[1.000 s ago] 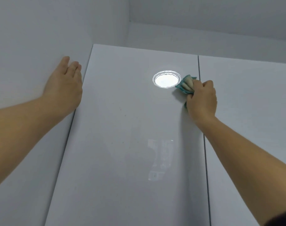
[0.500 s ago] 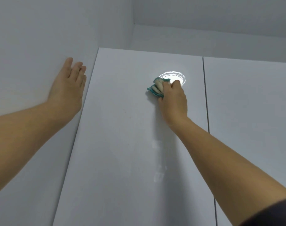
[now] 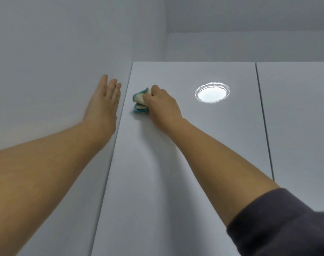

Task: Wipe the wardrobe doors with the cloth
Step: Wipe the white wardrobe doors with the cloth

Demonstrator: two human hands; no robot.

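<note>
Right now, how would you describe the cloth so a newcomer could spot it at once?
Find the glossy white wardrobe door with the round light reflection. Near its upper left edge, the right hand grips a bunched cloth. It is the only teal thing amid white surfaces.

My right hand grips the bunched teal-and-white cloth, pressed on the glossy wardrobe door near its upper left edge | my left hand lies flat, fingers straight, on the wall panel beside it | round light reflection right of my hand | dark sleeve on my right arm.
</note>
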